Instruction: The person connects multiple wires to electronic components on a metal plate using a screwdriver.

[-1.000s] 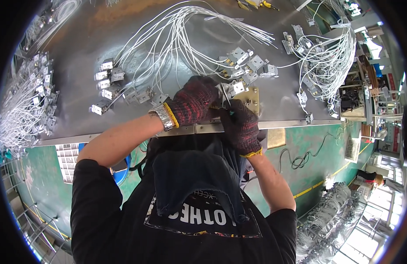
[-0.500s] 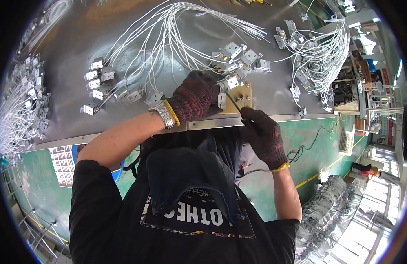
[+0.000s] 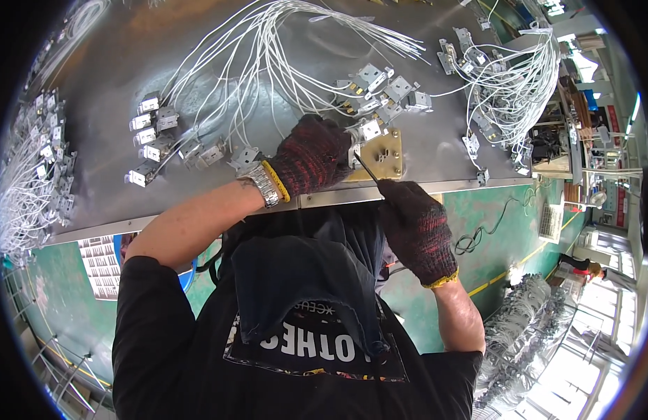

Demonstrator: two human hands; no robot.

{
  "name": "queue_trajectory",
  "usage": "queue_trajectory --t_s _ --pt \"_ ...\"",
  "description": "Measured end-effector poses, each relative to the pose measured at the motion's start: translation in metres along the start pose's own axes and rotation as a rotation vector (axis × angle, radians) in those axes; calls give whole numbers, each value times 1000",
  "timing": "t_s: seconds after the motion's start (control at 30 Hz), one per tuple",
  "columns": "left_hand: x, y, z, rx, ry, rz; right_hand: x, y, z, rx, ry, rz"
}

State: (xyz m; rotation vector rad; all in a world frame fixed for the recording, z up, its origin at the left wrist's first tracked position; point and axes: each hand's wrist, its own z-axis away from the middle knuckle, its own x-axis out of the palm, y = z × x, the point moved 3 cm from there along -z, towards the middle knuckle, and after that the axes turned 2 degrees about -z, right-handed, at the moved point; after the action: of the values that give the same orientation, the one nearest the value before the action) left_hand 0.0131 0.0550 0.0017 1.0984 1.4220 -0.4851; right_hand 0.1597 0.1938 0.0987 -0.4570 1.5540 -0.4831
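Observation:
My left hand (image 3: 313, 155), in a dark red-and-black knit glove, is closed on a small silver metal bracket part (image 3: 354, 159) at the table's near edge. Its fingertips are hidden behind the hand. Beside it lies a brass-coloured plate (image 3: 388, 155) with pegs and holes. My right hand (image 3: 418, 227), gloved likewise, is wrapped round a screwdriver, its handle mostly covered by the fingers. The thin dark screwdriver shaft (image 3: 366, 168) slants up and left, its tip at the bracket part. Just beyond the plate are several wired metal brackets (image 3: 396, 89) in a heap.
White wires (image 3: 268, 42) arch across the metal table (image 3: 219, 66). More wired brackets (image 3: 156, 133) lie left of my left hand. Wire bundles with brackets stand at the far left (image 3: 40, 161) and right (image 3: 516, 84). A metal edge strip (image 3: 471, 185) borders the table.
My right hand has turned and shifted slightly down, showing more of the glove's back. The screwdriver shaft has moved a little left. My left hand stays nearly in place.

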Motion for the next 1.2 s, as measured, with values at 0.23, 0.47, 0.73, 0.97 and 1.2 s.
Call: queue_trajectory --t_s 0.23,0.47,0.73,0.97,1.2 --pt "-6 7 -3 -14 -79 -102 1 9 -2 -37 47 -55" --pt "-1 4 -3 -26 -54 -13 2 7 -3 -36 60 -60" --pt "4 2 4 -32 -71 -26 3 32 2 209 86 -467" --pt "-27 -3 12 -8 -187 137 34 49 -12 130 174 -414" --pt "-43 -20 25 -38 -437 124 71 73 -48 173 276 -250"
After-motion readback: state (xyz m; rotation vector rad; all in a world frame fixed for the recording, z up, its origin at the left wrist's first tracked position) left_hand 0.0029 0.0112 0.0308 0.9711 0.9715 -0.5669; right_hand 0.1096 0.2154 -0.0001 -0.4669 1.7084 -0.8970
